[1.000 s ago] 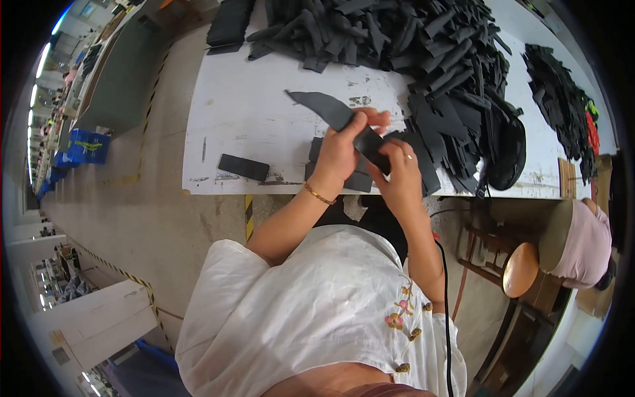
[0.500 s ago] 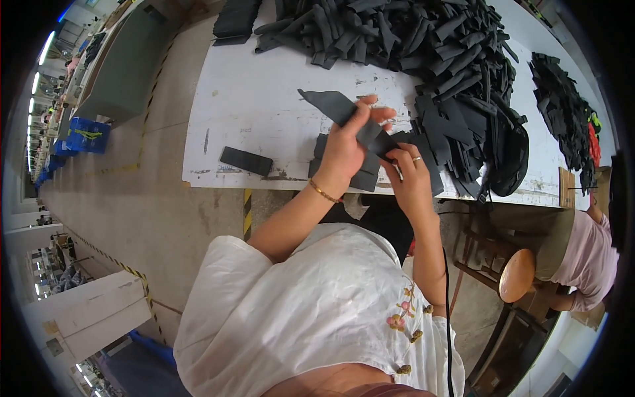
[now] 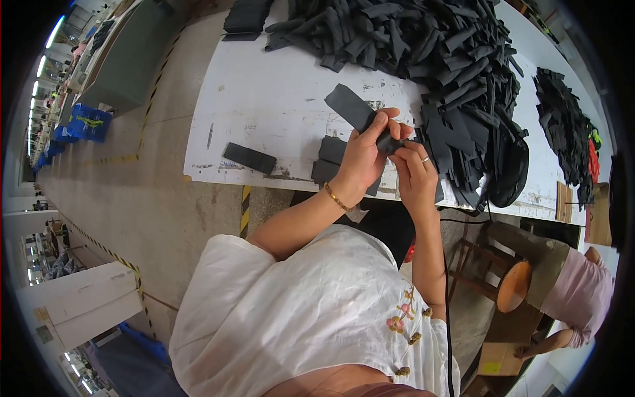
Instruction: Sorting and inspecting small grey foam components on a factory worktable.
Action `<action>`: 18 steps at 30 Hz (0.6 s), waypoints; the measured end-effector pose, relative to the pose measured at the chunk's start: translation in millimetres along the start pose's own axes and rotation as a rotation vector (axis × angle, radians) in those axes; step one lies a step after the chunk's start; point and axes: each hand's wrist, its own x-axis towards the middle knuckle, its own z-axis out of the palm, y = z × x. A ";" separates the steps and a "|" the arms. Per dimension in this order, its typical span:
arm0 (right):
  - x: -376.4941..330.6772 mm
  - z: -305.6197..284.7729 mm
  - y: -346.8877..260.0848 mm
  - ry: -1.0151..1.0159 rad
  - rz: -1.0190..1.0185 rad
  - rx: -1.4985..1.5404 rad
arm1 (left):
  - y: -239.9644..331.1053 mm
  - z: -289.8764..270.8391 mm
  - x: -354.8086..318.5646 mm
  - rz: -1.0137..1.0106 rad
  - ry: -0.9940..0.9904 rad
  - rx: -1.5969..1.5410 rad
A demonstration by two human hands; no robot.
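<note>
A dark grey fabric strip is held up over the white table. Wrapped round its middle is my left hand, thumb on top. At the strip's near right end, the fingers of my right hand pinch its edge. Below my left hand, flat dark pieces lie at the table's front edge, partly hidden by that hand. Farther left rests a small stack of dark strips. A large heap of dark fabric pieces fills the far side, and flatter pieces lie to the right.
A black bag sits at the table's right front. Another dark pile lies farther right. Beyond the right corner are a round wooden stool and a person in a pink top. Blue crates stand off to the left.
Both hands have shifted slightly right. The strip's free end has turned to show its broad face, and my left fingers have curled round it. At right, the person has moved lower, reaching toward a cardboard box.
</note>
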 end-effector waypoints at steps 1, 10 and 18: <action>-0.1 1.1 0.4 -0.001 -0.005 0.001 | -2.0 -1.5 0.2 -0.003 0.003 -0.013; -0.5 5.8 3.0 -0.002 0.025 0.019 | -8.6 -4.4 -0.5 -0.018 0.017 -0.065; -2.5 7.4 8.6 -0.004 0.031 0.048 | -12.5 -5.2 -0.4 -0.020 0.019 -0.083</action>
